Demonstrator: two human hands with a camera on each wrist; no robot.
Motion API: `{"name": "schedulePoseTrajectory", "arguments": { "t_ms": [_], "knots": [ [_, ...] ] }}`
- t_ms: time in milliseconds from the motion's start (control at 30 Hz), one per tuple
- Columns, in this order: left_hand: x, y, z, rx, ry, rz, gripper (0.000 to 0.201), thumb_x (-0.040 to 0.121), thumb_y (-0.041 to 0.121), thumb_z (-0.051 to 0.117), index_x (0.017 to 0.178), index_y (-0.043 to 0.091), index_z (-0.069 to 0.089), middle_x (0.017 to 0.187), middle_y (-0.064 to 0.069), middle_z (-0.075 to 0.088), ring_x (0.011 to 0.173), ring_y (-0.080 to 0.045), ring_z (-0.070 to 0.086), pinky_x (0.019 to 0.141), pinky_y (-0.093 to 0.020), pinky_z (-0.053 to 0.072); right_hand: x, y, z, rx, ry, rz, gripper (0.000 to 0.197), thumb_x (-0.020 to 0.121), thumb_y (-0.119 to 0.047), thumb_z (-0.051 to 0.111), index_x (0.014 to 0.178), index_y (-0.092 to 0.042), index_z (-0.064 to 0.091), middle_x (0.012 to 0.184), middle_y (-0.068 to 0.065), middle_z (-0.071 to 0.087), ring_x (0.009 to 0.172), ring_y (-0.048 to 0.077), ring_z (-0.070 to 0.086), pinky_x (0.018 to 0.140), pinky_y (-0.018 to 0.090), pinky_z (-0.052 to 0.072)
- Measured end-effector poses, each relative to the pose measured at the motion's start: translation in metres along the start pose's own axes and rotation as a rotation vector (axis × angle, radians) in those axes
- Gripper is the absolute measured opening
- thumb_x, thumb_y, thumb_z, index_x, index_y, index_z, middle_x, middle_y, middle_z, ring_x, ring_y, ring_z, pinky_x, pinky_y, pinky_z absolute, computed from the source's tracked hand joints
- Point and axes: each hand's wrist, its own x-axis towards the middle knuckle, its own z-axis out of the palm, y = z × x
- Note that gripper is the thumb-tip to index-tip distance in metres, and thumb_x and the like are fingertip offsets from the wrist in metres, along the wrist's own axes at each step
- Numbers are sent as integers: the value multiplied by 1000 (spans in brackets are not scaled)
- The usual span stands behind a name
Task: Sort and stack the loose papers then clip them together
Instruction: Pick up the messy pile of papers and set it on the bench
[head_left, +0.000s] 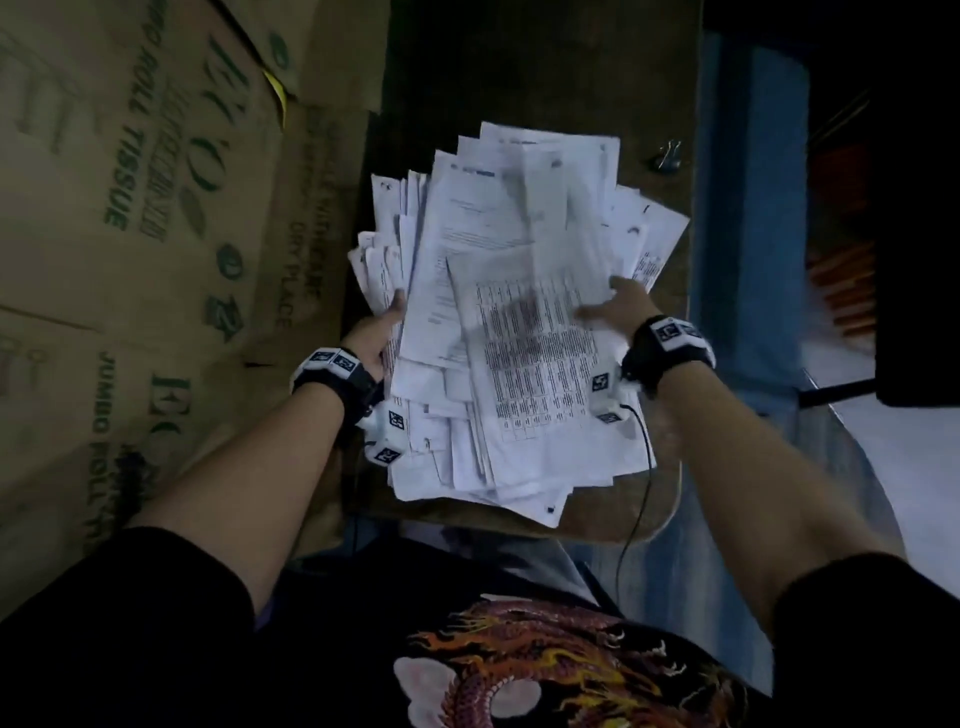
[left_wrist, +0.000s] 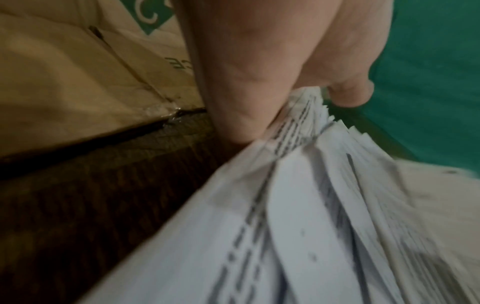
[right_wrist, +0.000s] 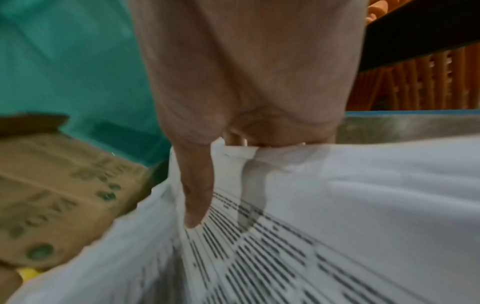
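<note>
Big messy pile of papers (head_left: 511, 322) on the brown surface (head_left: 613, 519), in the middle, sheets poking out every way. Not yet sorted, not yet neat, so probably held on both sides to gather the sheets and square them up.

Left hand (head_left: 376, 338) at the left edge of the pile, thumb on top and fingers (left_wrist: 348, 93) curled under, pinched tight on a thick wad of sheet edges. Right hand (head_left: 621, 306) at the right side, thumb (right_wrist: 196, 185) pressed flat on the top printed sheet, other fingers tucked under the paper edge, so clamped on the pile too. Likely lifted a little at the far end, but hard to tell.

Small black clip (head_left: 667, 156) on the far right corner of the surface, well apart from both hands, probably kept for last. Brown cardboard boxes (head_left: 130, 234) on the left.
</note>
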Motion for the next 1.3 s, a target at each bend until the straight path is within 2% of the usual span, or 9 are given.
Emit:
{"name": "schedulePoseTrajectory", "arguments": {
  "t_ms": [167, 267, 533, 700, 833, 967, 1067, 1167, 1300],
  "knots": [
    [11, 12, 3, 58, 36, -62, 102, 41, 61, 89, 126, 12, 59, 126, -7, 64, 108, -24, 64, 98, -42, 49, 13, 2, 26, -40, 136, 84, 81, 81, -9, 76, 146, 3, 30, 147, 20, 42, 132, 33, 45, 107, 36, 39],
    [-3, 18, 29, 300, 195, 40, 59, 69, 36, 84, 114, 9, 58, 103, -1, 58, 93, -17, 55, 81, -27, 45, 9, -3, 53, -79, 119, 59, 63, 81, -10, 75, 133, 4, 42, 132, 22, 53, 121, 34, 53, 85, 32, 46],
    [11, 17, 25, 367, 281, 8, 59, 69, 20, 84, 117, -3, 57, 110, -6, 58, 98, -23, 53, 79, -28, 42, 1, 45, 22, -124, 304, 402, 117, 66, -65, 75, 149, -5, 19, 155, 24, 19, 144, 39, 18, 117, 53, 19],
    [6, 16, 38, 437, 270, 107, 61, 66, 11, 85, 117, -1, 55, 109, -4, 58, 95, -19, 53, 78, -27, 44, 15, 54, 38, 235, 238, 282, 105, 62, -42, 88, 140, 1, 34, 131, 15, 57, 120, 33, 56, 101, 46, 47],
    [-2, 8, 31, 389, 225, 177, 41, 60, 11, 88, 93, 8, 64, 97, -1, 68, 94, -22, 64, 84, -35, 53, 3, 50, 18, 428, 108, 272, 94, 59, -59, 84, 124, 0, 53, 72, 2, 64, 50, 9, 56, 53, 27, 46],
    [-15, 5, 14, 271, 155, 187, 44, 60, 11, 88, 97, 10, 65, 103, -3, 68, 98, -22, 61, 84, -35, 50, -18, 48, -1, 699, -225, 126, 76, 62, -40, 89, 126, -8, 61, 120, 10, 69, 117, 26, 62, 107, 49, 42],
    [-22, 18, 8, 211, 46, 74, 28, 70, 16, 81, 94, 15, 66, 101, -2, 68, 99, -22, 59, 73, -29, 47, -28, 29, -1, 672, -272, 67, 65, 57, -24, 91, 116, -8, 67, 111, 12, 72, 107, 27, 67, 91, 43, 53],
    [-21, 31, 19, 240, -29, -2, 42, 64, 36, 83, 99, 17, 72, 101, 2, 73, 104, -18, 64, 94, -32, 48, -21, -3, 10, 218, -150, 71, 59, 63, -28, 89, 111, -2, 66, 107, 10, 71, 106, 28, 66, 90, 36, 51],
    [-5, 35, 35, 378, 177, 61, 55, 58, 19, 79, 108, -1, 65, 91, -6, 70, 75, -22, 66, 64, -29, 55, -5, -21, 17, -67, -105, 188, 63, 79, -35, 78, 121, 6, 56, 126, 13, 58, 108, 28, 57, 84, 33, 45]
  ]
}}
